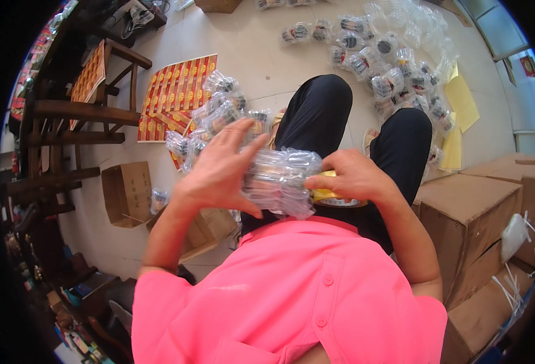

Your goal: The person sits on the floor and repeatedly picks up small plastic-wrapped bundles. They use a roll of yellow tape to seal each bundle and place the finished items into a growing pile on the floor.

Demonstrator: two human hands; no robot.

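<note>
A bundle in clear air-cushion wrap (281, 179) lies over my lap, between my two hands. My left hand (224, 168) is at its left end with the fingers and thumb spread; whether the palm presses on the bundle is hard to tell, as the hand is blurred. A roll of yellow adhesive tape (329, 191) is gripped by my right hand (354, 175), right at the bundle's other end. More wrapped items with dark ends (222, 113) lie in a heap on the floor beyond my left hand.
Many wrapped jars or bottles (363, 59) lie on the floor ahead and to the right, beside yellow sheets (463, 104). Red and gold printed sheets (176, 86) lie at left by a wooden chair (85, 111). Open cartons (128, 195) stand at left, closed cardboard boxes (467, 200) at right.
</note>
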